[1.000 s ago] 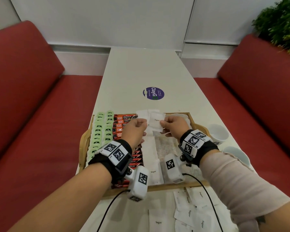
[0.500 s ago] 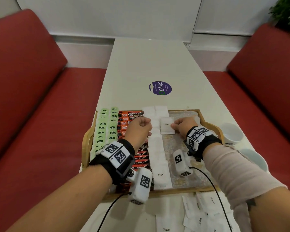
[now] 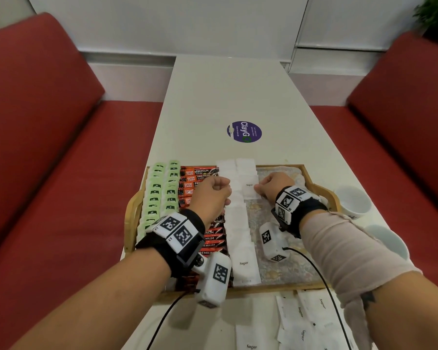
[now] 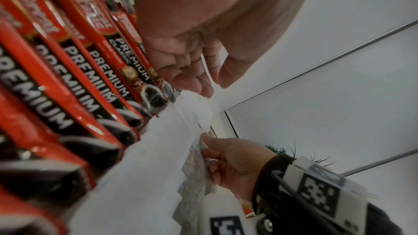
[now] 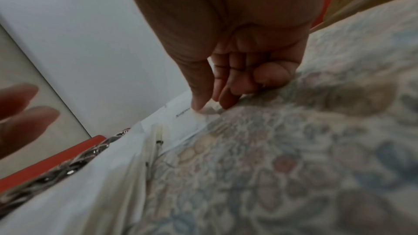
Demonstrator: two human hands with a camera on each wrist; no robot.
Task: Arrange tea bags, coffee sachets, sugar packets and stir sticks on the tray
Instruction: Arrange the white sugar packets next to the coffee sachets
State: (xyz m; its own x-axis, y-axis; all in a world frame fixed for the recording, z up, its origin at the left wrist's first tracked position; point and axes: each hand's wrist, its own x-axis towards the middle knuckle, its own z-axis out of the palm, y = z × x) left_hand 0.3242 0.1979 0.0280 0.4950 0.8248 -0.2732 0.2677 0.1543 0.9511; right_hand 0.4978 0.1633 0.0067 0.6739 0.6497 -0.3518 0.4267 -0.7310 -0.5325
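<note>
The sugar packet (image 3: 249,190), held up between both hands a second ago, now lies flat on the tray (image 3: 316,184), starting a second white column. The right hand (image 3: 269,186) pins its edge with thumb and fingers (image 5: 228,99); the left hand (image 3: 210,195) has let go, loosely curled, empty. More packets wait on the desk (image 3: 228,97)

Coffee sachets (image 3: 208,238) partly under wrist
</note>
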